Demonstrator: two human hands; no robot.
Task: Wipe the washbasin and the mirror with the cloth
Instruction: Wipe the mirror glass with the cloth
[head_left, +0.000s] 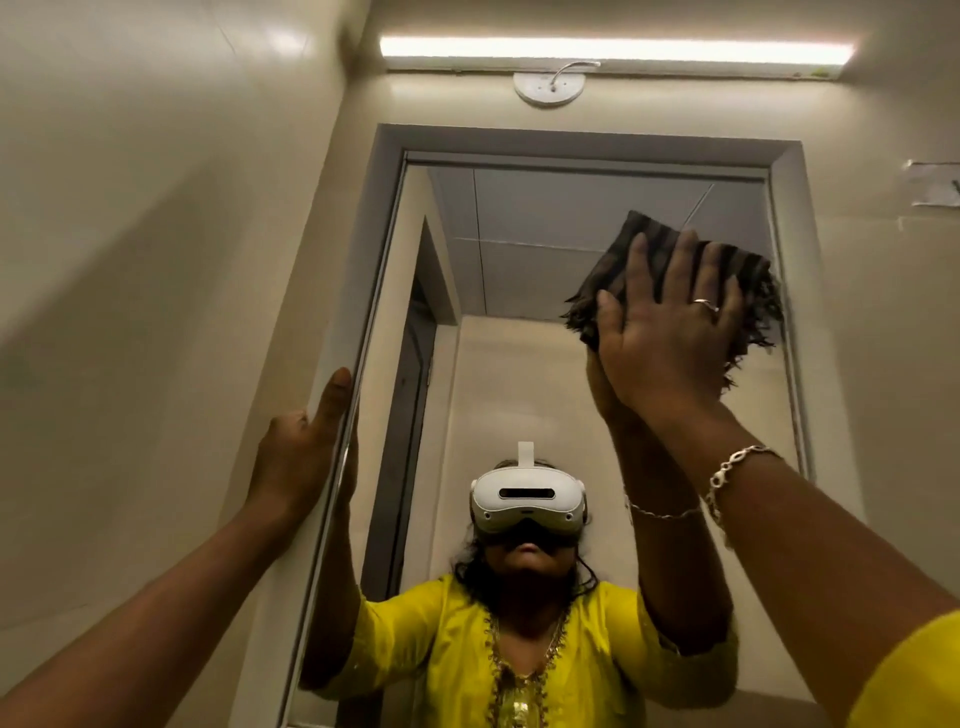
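Beige tiled wall (156, 234), framed mirror (571, 260), right hand (670, 332) pressing cloth (644, 260)

One mirror (545, 364) hangs on the wall, with one dark cloth (660, 260) against it. Two hands are raised: the left hand (301, 457) and the right hand (670, 332). One ring (706, 305), one bracelet (727, 478), one tube light (613, 49), one paper notice (932, 184).
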